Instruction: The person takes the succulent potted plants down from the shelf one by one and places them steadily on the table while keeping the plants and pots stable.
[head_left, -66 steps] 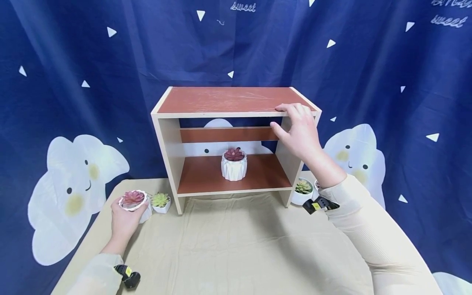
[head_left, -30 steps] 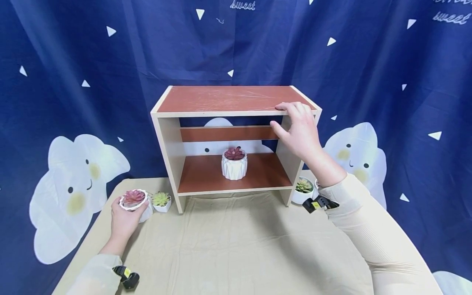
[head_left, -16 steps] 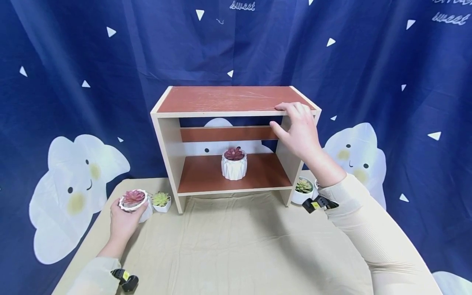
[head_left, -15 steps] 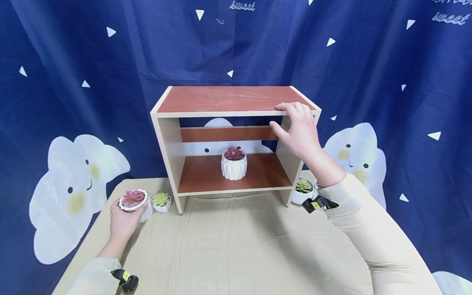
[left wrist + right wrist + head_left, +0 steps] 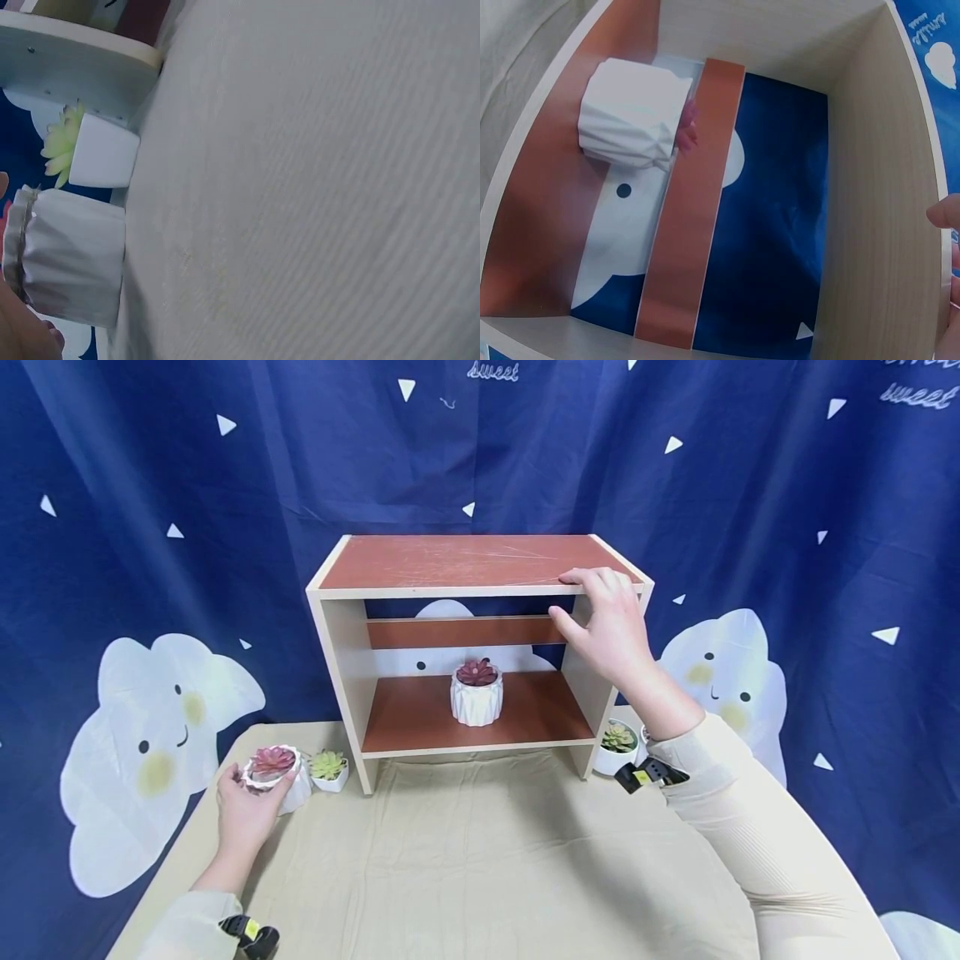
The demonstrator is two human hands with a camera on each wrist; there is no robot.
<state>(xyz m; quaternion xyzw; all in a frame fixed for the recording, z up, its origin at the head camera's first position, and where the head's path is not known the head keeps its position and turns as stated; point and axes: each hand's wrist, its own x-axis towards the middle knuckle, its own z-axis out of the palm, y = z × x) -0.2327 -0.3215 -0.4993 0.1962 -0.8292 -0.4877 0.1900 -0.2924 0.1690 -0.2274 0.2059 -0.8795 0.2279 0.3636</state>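
Note:
My left hand [image 5: 246,814] is around the near side of a white ridged pot with a red succulent [image 5: 274,762], which stands upright at the table's left. Its fingers and thumb look loosely spread at the rim; the far fingertips are partly hidden. In the left wrist view the pot [image 5: 75,255] sits on the cloth. My right hand [image 5: 609,625] holds the front edge of a small shelf [image 5: 450,564] near its right corner, fingers on top and thumb below the edge. A similar white pot with a dark red succulent [image 5: 477,697] stands mid-shelf, also seen in the right wrist view.
A small white pot with a green succulent [image 5: 328,770] stands between the left pot and the shelf's left side. At the shelf's right, another green succulent pot [image 5: 615,747] stands beside a partly hidden pot. Beige cloth [image 5: 480,860] covers the table; a blue curtain [image 5: 480,460] hangs behind.
My left hand has drawn slightly back and left, its fingers looser around the red succulent pot, which stays put. The right hand and the shelf have not moved.

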